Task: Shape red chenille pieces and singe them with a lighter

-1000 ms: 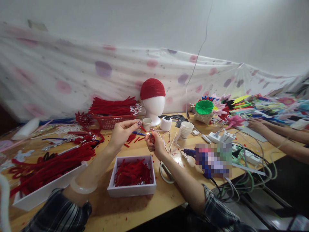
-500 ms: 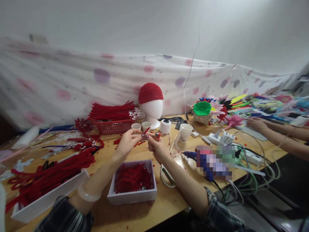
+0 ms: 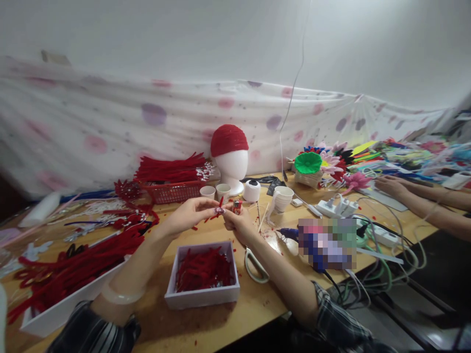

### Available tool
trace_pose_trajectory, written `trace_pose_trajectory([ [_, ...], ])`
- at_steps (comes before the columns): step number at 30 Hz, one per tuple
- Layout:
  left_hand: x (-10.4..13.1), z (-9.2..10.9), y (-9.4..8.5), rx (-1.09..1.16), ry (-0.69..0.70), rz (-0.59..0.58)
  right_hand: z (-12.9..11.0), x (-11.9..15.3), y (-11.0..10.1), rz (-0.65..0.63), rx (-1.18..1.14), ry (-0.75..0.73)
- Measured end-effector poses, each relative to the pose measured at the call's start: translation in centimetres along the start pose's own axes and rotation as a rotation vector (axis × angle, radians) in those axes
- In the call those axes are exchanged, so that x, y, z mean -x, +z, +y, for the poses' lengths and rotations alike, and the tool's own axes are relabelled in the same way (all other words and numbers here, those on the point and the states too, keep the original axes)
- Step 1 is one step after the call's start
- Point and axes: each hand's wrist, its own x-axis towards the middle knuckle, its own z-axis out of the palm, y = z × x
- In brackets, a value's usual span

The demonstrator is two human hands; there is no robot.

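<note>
Over the middle of the table my left hand (image 3: 193,214) and my right hand (image 3: 238,224) meet fingertip to fingertip. Pinched between them is a small crossed piece of red fuzzy pipe cleaner (image 3: 221,202). My right hand also has a red lighter (image 3: 237,207) with a metal top tucked in its fingers. Just below both hands, a white box (image 3: 202,300) holds short red pipe cleaner pieces (image 3: 204,269). By my right forearm lie scissors (image 3: 257,267), their blades partly hidden.
A foam head (image 3: 234,166) in a red cap stands behind paper cups (image 3: 222,190). Red pipe cleaners fill a basket (image 3: 172,194) and a long box (image 3: 73,308) on the left. At right are a glue gun (image 3: 289,234), power strips (image 3: 333,210), cables and another person's hands (image 3: 392,186).
My left wrist has lowered and flattened, with the hand lying more level. The red piece has turned between my fingertips, so more of it shows. My right hand has hardly moved.
</note>
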Motion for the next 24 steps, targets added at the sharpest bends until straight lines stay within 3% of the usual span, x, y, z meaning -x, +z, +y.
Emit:
trace_pose_trajectory([
  [5,-0.6,-1.0,-0.1,0.068,-0.009,0.083,-0.1,0.3,0.1,-0.033,0.113,-0.012],
  [11,-1.2,-0.8,1.3,0.49,0.11,0.239,-0.8,0.1,0.4,-0.09,-0.07,0.36],
  [14,-1.2,-0.5,1.9,0.591,0.104,0.285,-0.7,0.0,0.5,-0.069,-0.039,0.435],
  [24,-1.2,-0.6,2.2,0.64,0.07,0.329,-0.4,-0.1,0.4,-0.065,0.004,0.392],
])
